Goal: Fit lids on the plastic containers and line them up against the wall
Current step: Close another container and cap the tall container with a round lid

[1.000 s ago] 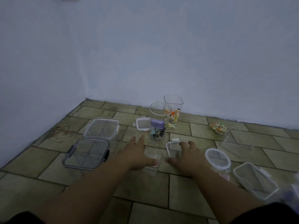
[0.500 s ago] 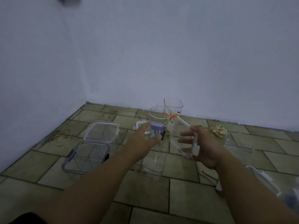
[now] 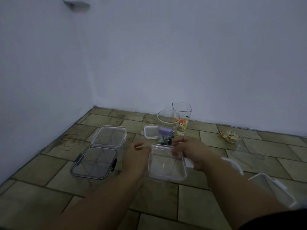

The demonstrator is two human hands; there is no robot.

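A clear square lid (image 3: 167,161) lies flat on top of a clear square container on the tiled floor in front of me. The container below it hardly shows. My left hand (image 3: 136,155) is curled against the lid's left edge, thumb toward its far left corner. My right hand (image 3: 189,151) grips the lid's far right corner, with the fingers over its rim. Behind the lid stand a round tall jar (image 3: 167,125) with a purple item inside and a square tall jar (image 3: 181,117) with colourful sweets, both without lids.
At left are two lidded clear boxes, one with white clips (image 3: 108,136) and one with dark clips (image 3: 94,161). A small loose lid (image 3: 150,131) lies by the round jar. At right are a sweet packet (image 3: 228,135), a tipped clear container (image 3: 249,146), a round white-rimmed lid (image 3: 232,165) and a white-rimmed box (image 3: 274,188). Walls meet at far left.
My right hand picked the clear lid up from the floor, raised it, then brought it down onto the square container. My left hand stayed beside that container.
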